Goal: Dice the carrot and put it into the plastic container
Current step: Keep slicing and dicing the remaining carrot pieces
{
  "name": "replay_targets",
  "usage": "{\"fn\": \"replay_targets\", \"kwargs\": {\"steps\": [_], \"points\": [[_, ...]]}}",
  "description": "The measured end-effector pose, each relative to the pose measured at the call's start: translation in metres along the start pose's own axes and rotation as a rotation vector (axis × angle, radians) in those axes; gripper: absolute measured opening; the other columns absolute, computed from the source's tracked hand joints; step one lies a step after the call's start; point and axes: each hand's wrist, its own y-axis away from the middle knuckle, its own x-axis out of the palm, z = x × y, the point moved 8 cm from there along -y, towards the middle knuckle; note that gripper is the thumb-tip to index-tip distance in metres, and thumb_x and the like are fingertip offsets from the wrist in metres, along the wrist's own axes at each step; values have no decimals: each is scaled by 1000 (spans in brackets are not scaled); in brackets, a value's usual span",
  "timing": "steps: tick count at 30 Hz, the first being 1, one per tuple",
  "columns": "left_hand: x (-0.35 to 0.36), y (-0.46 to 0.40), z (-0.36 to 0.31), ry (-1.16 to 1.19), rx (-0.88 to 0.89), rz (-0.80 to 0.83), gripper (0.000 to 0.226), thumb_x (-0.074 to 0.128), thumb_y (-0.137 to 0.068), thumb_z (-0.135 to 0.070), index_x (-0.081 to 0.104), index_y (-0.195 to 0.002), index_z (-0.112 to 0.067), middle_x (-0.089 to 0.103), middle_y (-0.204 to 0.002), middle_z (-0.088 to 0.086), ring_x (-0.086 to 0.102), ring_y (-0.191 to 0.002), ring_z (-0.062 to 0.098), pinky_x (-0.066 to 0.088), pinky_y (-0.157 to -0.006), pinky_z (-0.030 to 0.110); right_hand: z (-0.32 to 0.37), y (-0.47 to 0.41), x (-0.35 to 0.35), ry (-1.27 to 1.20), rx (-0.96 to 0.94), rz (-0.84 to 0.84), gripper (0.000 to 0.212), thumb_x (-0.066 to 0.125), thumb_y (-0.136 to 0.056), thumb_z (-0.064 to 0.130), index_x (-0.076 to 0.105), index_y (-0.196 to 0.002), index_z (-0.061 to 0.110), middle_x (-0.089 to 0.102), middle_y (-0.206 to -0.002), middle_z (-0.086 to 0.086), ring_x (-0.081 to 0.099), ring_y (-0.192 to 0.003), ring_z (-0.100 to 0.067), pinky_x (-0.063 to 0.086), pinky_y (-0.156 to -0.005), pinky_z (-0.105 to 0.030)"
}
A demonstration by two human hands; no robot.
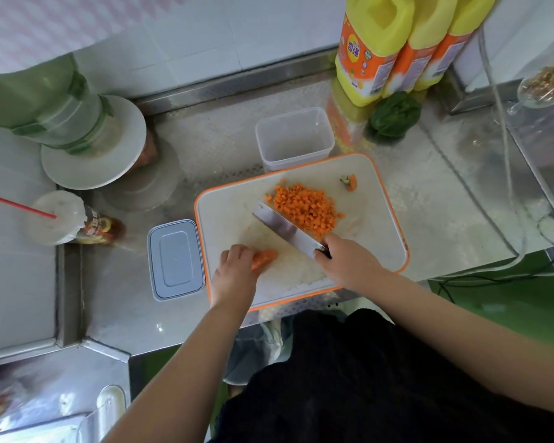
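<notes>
Orange-rimmed board (378, 225) — dice (304, 209) near far edge.

Carrot piece (264, 258): my left hand (237, 266) covers its near end — I can't see its full length.
Knife (287, 230) handle: buried in my right hand (346, 260).
Yellow bottles (397, 46): tops cut off by the upper edge.
Cup (56, 217) label: too blurred for me to read.
Jar (544, 81) at right: cropped by the edge.
</notes>
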Motion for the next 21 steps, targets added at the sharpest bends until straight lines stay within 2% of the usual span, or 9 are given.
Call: {"fn": "replay_targets", "kwargs": {"steps": [4, 10, 13, 16, 19, 21], "points": [[3, -3, -1, 32, -31, 5, 25, 60, -94, -26, 62, -117, -20, 53, -119, -2, 41, -116, 20, 38, -89, 29, 5, -14, 6, 63, -40, 48, 20, 43, -98, 33, 42, -91, 15, 49, -67, -3, 47, -58, -22, 31, -51, -33], [7, 3, -19, 93, 110, 21, 23, 64, -92, -17, 67, -114, -21, 57, -118, -5, 43, -117, 15, 45, -84, 31, 8, -21, 4, 183, -95, 79, 18, 45, -97, 29, 40, -85, 16, 50, -66, -4, 46, -55, -21, 37, -52, -36], [8, 8, -14, 105, 95, -18, 26, 66, -90, -24, 64, -116, -22, 52, -123, -6, 37, -119, 9, 48, -78, 32, 6, -20, 9, 219, -98, 109, 19, 45, -96, 30, 40, -82, 18, 51, -67, -3, 48, -56, -21, 38, -53, -35], [4, 13, -9, 77, 63, -101, 29, 73, -84, -29, 63, -108, -16, 52, -121, 1, 44, -116, 19, 49, -71, 36, 6, -22, 12, 230, -98, 130, 20, 45, -95, 30, 40, -80, 19, 52, -68, -4, 49, -57, -21, 36, -52, -34], [3, 15, -10, 72, 53, -149, 22, 77, -79, -23, 65, -93, -12, 58, -108, 6, 56, -100, 30, 51, -63, 39, 10, -19, 19, 269, -119, 183, 24, 45, -97, 31, 38, -76, 19, 48, -67, -3, 44, -55, -20, 32, -52, -33], [3, 13, -8, 128, 14, -154, 14, 76, -79, -21, 67, -88, -13, 60, -105, 6, 57, -99, 31, 51, -66, 40, 13, -15, 23, 289, -136, 202, 22, 44, -97, 31, 41, -81, 16, 47, -69, -2, 42, -56, -19, 30, -51, -33]]}}
